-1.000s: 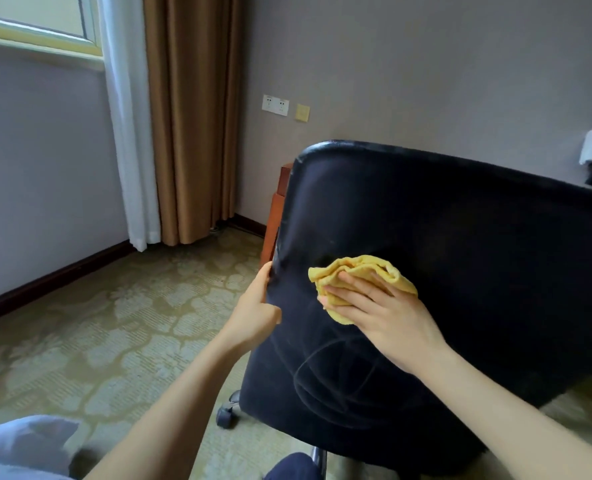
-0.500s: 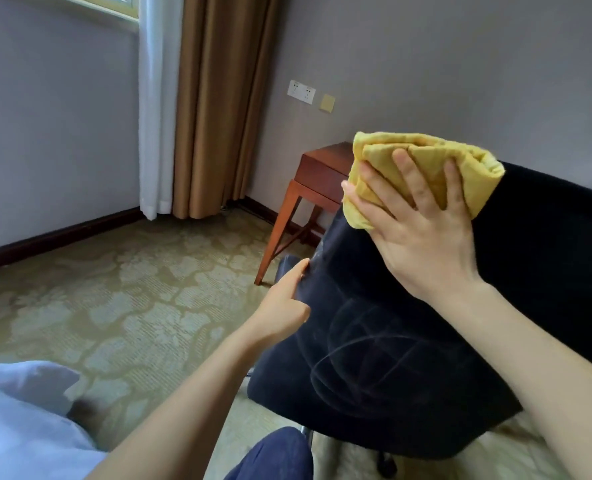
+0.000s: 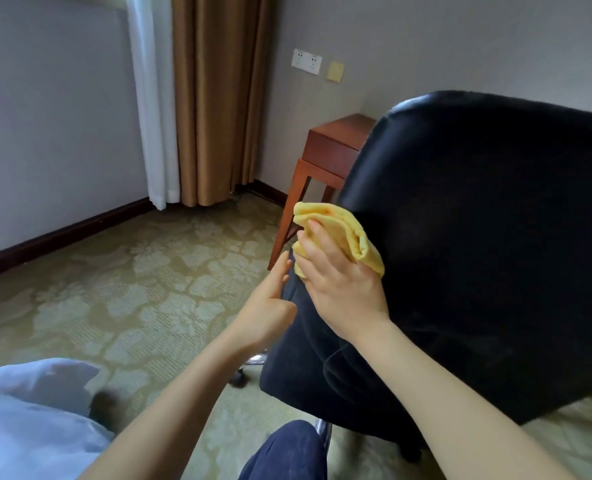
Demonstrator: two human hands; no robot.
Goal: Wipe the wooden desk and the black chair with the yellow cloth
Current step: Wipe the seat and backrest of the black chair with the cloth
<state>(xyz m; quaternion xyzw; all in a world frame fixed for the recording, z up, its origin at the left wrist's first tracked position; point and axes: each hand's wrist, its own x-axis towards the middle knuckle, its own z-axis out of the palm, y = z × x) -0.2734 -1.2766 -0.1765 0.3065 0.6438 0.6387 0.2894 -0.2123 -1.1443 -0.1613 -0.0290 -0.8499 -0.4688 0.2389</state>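
The black chair (image 3: 478, 237) is seen filling the view from 2 to 5 o'clock, its padded back turned toward the camera and tilted. The yellow cloth (image 3: 336, 233), folded into a thick wad, is pressed against the backrest's left edge, just at centre. It is pinned there by the right hand (image 3: 343, 285), whose fingers are laid out straight over it, neither clenched nor wrapped around it; the cloth's fold is bunched up over the hand's right side. And at 7 o'clock of the cloth, the same left edge of the chair is held by the left hand (image 3: 270, 306): the thumb is raised along the edge, the fingers are tucked behind it and mostly hidden.

The wooden desk (image 3: 336, 147) is found at 12 o'clock, behind the chair, only its near corner and legs shown, untouched by either hand. A brown curtain (image 3: 211, 98) and a white sheer (image 3: 152, 98) are hung at 11 o'clock. A white socket plate (image 3: 306, 61) is mounted on the wall above the desk. Patterned carpet (image 3: 114, 271) is spread from 8 to 10 o'clock. A knee in dark blue (image 3: 287, 452) is glimpsed at 6 o'clock.
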